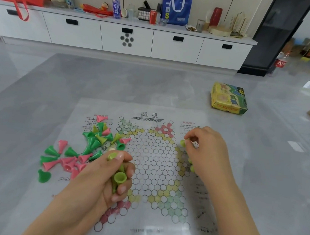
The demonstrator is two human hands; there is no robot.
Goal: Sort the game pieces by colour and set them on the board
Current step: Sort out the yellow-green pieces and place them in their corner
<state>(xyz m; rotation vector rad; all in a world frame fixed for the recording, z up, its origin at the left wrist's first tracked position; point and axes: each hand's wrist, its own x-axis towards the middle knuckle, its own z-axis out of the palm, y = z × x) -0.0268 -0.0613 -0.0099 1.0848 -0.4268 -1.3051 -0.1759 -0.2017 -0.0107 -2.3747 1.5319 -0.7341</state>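
Glossy plastic cone pieces (89, 145) lie on a shiny paper board (150, 173) over a polished grey table (116, 79).

Grey table (78, 83): board sheet (150, 173), box (228, 98).

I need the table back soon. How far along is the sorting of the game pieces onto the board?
Early on. Done: a few yellow-green pieces seem to stand at the board's right edge, partly hidden. In hand: the right hand pinches one yellow-green piece there, and the left hand grips several more. Left: the mixed pile of green, pink and yellow-green pieces at the board's left.
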